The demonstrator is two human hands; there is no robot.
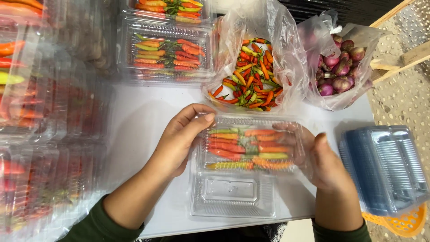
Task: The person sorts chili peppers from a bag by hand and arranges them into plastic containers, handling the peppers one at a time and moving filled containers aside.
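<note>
We hold a clear clamshell box of red, orange and green chillies between both hands on the white table; our left hand has its grip closed on the box's left edge, our right hand on its right edge, and the box's lid lies open toward us, with a bag of chillies just behind

2 bare hands, left and right, with dark green long sleeves.
</note>
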